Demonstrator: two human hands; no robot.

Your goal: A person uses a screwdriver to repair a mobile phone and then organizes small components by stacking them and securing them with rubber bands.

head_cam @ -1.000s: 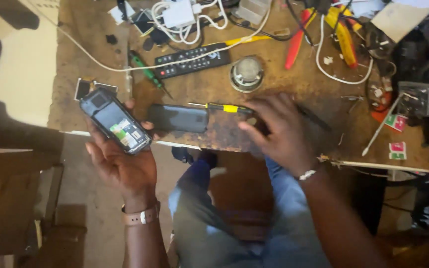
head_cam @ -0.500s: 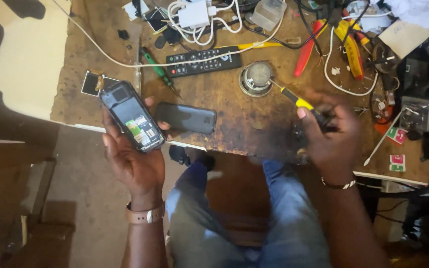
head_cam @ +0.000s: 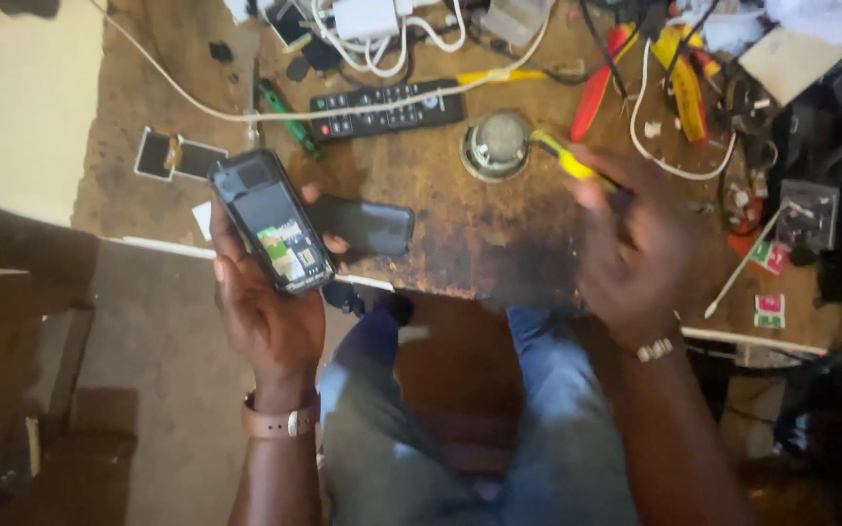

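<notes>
Workbench (head_cam: 479,244) of worn brown wood carries everything, and near its left edge lie two small dark square parts (head_cam: 175,156). Just over the front edge, the left hand (head_cam: 265,302) is wrapped around a dark mobile phone (head_cam: 270,222), fingers curled round its sides, its open back facing up and showing a coloured label. Beside it, on the bench by the front edge, lies a black flat cover (head_cam: 370,226), touched by the fingertips of that hand. Farther back sit a green screwdriver (head_cam: 287,119), a black remote control (head_cam: 387,112) under a white cable (head_cam: 246,107), and a round metal speaker (head_cam: 497,146). To the right, the right hand (head_cam: 635,244) is blurred but seems to pinch a yellow-handled screwdriver (head_cam: 562,161) between thumb and fingers, above the bench. Red and yellow pliers (head_cam: 635,68) lie toward the back right corner.
</notes>
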